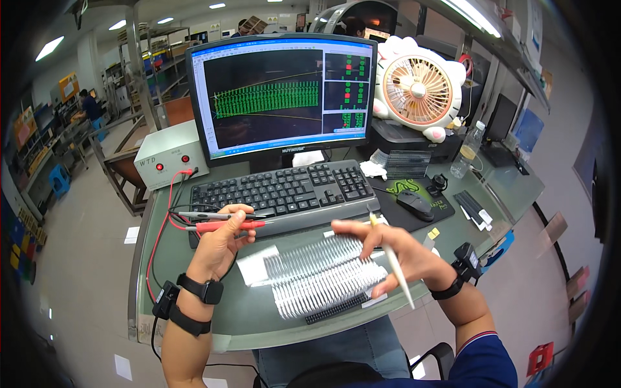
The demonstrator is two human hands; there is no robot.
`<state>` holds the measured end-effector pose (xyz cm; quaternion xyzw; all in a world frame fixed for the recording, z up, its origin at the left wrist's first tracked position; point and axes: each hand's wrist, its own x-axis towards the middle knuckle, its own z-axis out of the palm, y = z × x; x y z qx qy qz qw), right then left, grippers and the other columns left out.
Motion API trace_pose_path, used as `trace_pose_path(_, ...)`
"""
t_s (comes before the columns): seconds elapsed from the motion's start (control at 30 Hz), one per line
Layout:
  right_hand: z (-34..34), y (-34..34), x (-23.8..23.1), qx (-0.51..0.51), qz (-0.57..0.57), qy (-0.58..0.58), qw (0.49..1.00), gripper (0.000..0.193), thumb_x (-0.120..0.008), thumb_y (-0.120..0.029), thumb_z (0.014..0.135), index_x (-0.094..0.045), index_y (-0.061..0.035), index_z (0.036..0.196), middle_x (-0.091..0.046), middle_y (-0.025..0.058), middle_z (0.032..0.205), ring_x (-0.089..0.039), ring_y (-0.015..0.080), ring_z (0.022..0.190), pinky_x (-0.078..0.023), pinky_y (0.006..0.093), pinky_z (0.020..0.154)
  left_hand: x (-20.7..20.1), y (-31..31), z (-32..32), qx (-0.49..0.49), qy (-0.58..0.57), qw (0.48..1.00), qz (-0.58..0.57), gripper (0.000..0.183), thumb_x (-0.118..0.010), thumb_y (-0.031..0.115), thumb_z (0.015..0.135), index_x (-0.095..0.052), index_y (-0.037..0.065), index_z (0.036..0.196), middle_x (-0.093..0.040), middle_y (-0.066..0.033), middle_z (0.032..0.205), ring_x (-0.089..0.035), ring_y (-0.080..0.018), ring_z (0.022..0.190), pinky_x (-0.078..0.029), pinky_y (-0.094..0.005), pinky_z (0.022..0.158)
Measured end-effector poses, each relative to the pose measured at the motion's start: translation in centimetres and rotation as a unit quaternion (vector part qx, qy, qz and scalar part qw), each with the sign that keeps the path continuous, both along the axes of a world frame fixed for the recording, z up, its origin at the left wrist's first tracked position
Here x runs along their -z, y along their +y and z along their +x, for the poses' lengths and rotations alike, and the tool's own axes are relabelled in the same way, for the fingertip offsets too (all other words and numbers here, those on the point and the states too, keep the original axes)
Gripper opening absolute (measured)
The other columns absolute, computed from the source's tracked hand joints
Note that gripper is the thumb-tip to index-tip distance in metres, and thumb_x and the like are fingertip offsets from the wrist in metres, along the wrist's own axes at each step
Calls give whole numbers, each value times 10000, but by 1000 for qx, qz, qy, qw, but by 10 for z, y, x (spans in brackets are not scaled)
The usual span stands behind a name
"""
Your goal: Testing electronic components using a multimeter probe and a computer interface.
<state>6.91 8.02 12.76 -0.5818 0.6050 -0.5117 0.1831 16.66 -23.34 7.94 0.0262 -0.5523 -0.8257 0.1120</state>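
My left hand [218,247] is closed around a red test probe [210,226] and a black test probe [194,215], their tips pointing right. A white pen-shaped tool [397,277] slants through the fingers of my right hand [414,255]. That hand also spans the right end of a silvery, ribbed panel [323,275], fingers at its far edge and thumb at its near edge. The panel looks tilted and blurred, with rows of narrow strips. Partly beneath it lies a dark strip panel [336,309] on the green tabletop [246,323].
Beyond my hands are a keyboard [278,191], a monitor [265,97] with a green pattern, and a mouse [414,204] on its mat. A grey box [169,155] feeds the probe leads at left. A fan [419,87] and bottle [468,150] stand at right.
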Motion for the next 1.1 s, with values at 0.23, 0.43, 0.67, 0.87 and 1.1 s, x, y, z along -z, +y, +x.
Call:
trace_pose_path(0.23, -26, 46, 29, -52, 135, 177, 974, 480, -858, -317, 656, -555, -108, 963, -364, 144, 1497, -240, 368, 1422, -189, 497, 1147, 2, 17, -3, 77, -6, 996, -43, 213, -628, 169, 893, -567, 33, 1045, -605, -43, 852, -609, -122, 749, -515, -263, 701)
trace_pose_path(0.43, -56, 76, 13, 159, 28, 149, 976, 218, -721, -214, 840, -640, -67, 980, -632, 107, 1228, -549, 308, 1199, -427, 384, 978, 9, 37, -3, 123, -34, 986, -105, 197, -644, 191, 882, -540, 55, 978, -579, -20, 807, -571, -83, 676, -453, -211, 607)
trace_pose_path(0.67, -139, 127, 61, 469, 72, 206, 856, 243, -636, -221, 904, -605, -32, 1054, -650, 137, 1135, -628, 274, 1002, -480, 336, 864, 8, 39, 1, 104, -66, 985, -120, 196, -661, 180, 871, -538, 68, 974, -542, 10, 862, -525, -46, 732, -424, -192, 634)
trace_pose_path(0.87, -147, 108, 86, 435, 137, 216, 863, 445, -761, -214, 770, -566, -50, 1135, -521, 163, 1352, -520, 329, 1220, -409, 386, 1012, 12, 36, 3, 113, -65, 985, -115, 200, -674, 137, 851, -533, 60, 969, -533, 8, 889, -549, -54, 756, -467, -214, 682)
trace_pose_path(1.1, -157, 89, 84, 448, 95, 295, 838, 468, -748, -185, 728, -574, -90, 1152, -552, 85, 1332, -542, 305, 1175, -433, 377, 987, 12, 39, -2, 172, -26, 976, -128, 204, -665, 87, 849, -499, 24, 950, -503, -21, 929, -631, -145, 899, -531, -362, 909)
